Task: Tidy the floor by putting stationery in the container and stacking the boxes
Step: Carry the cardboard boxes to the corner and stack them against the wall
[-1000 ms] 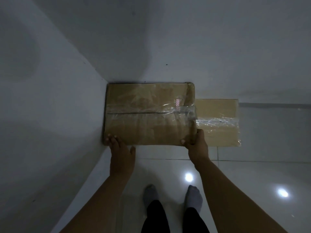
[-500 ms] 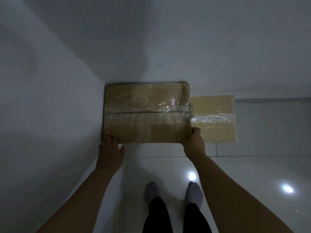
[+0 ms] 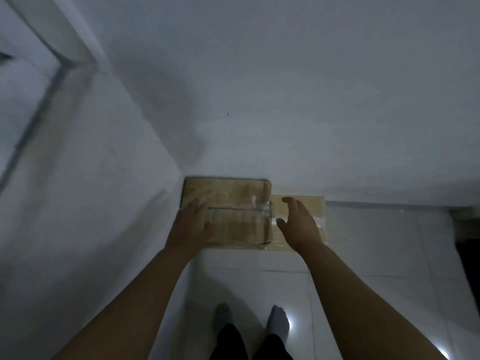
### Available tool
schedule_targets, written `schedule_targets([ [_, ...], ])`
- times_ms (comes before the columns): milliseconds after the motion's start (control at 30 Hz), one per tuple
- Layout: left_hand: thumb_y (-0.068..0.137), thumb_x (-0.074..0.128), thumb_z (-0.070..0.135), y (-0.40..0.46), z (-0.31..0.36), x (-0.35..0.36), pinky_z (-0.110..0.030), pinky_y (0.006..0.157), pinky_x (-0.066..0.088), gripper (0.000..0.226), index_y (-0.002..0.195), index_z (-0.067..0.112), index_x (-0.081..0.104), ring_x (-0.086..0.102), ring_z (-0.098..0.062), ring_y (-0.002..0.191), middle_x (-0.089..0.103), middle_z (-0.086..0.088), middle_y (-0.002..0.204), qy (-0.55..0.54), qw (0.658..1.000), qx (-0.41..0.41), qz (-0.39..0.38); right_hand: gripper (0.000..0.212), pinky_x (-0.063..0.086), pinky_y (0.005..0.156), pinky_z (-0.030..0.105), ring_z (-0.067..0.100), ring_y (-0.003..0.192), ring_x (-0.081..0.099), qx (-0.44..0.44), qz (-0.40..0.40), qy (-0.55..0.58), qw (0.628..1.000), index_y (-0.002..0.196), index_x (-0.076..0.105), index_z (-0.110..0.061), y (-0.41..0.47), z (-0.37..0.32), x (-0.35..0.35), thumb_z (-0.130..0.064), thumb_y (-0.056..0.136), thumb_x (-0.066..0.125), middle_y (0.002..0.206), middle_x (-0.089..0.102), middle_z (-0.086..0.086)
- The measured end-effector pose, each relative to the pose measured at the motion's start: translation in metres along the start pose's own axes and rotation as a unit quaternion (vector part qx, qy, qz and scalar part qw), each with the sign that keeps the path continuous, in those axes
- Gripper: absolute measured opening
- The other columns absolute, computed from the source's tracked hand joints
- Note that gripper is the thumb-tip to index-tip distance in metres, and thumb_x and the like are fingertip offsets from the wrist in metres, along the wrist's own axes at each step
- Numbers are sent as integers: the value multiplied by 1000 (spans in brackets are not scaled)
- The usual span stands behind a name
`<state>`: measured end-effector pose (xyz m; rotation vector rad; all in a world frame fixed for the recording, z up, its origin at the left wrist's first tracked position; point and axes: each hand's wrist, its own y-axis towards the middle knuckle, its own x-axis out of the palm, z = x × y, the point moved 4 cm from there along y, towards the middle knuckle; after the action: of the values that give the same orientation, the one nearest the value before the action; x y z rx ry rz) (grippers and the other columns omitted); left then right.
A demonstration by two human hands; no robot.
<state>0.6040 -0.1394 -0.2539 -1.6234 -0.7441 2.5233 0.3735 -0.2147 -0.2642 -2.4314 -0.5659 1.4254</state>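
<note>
1. The left hand lies flat and open, palm down on the left part of the upper cardboard box, gripping nothing.
2. The right hand is open with fingers spread, empty, above the lower cardboard box; whether it touches it I cannot tell.
3. The upper box sits on the lower one, pushed into the wall corner; the lower box juts out to the right on the tiled floor.
4. The stacking step looks about done; this reads as a final pat or release.
5. Next would be finding any stationery and its container; neither is in view, and both boxes are taped shut, contents hidden.
</note>
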Motion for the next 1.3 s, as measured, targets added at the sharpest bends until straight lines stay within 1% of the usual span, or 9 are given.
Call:
schedule_targets([
  [133,95,43,22,-14,46,-70,-35,113,21,49,142,13,38,34,-26,137,35,-10,150,5,998,48,48,54,39,106,39,27,132,42,-56,35,-46,997,139,38,-15,-19,-47,-71,-18,89,59,142,44,9],
  [233,96,44,22,-31,77,-125,-37,118,16,50,144,17,35,27,-20,142,33,-5,153,-9,993,87,78,51,38,104,36,25,126,46,-100,62,-75,990,137,40,-16,-41,-83,-120,-19,89,57,138,48,7],
  [400,96,45,22,-58,109,-193,-37,119,21,47,142,17,40,34,-19,139,42,-3,148,-34,980,133,143,46,37,101,34,23,114,54,-140,110,-78,981,136,42,-16,-71,-120,-175,-22,92,54,132,52,6],
  [467,96,45,23,-74,118,-216,-37,119,20,46,142,18,40,34,-18,139,42,-2,148,-33,976,147,160,45,37,101,34,23,115,53,-151,133,-78,976,135,42,-16,-86,-133,-194,-22,93,54,132,53,5],
  [600,97,45,25,-97,130,-239,-35,114,31,43,139,19,44,42,-19,134,46,-1,145,-52,971,165,166,43,40,103,36,23,118,53,-131,161,-43,977,135,42,-17,-111,-143,-210,-24,93,53,133,53,6],
  [733,97,44,28,-109,144,-241,-31,108,36,41,137,21,48,46,-18,130,50,1,142,-46,971,187,141,42,41,101,37,24,116,54,-123,166,-28,978,134,43,-18,-128,-146,-214,-24,94,52,133,55,6],
  [967,96,46,28,-114,195,-227,-32,104,38,41,136,22,47,46,-19,129,49,1,142,-43,967,230,104,41,44,95,36,25,116,53,-85,179,5,980,134,43,-19,-154,-111,-241,-23,94,52,132,55,7],
  [1100,96,47,28,-121,243,-203,-32,106,36,41,136,22,46,44,-17,131,47,2,143,-44,958,277,67,39,45,93,36,24,116,53,-47,191,20,980,132,44,-19,-181,-61,-267,-22,94,52,133,54,8],
  [1300,96,48,29,-154,352,-153,-30,106,35,42,137,22,46,43,-17,132,46,2,144,-46,931,361,28,34,47,91,36,22,112,55,21,239,38,970,128,48,-19,-245,38,-314,-24,94,52,129,57,6],
])
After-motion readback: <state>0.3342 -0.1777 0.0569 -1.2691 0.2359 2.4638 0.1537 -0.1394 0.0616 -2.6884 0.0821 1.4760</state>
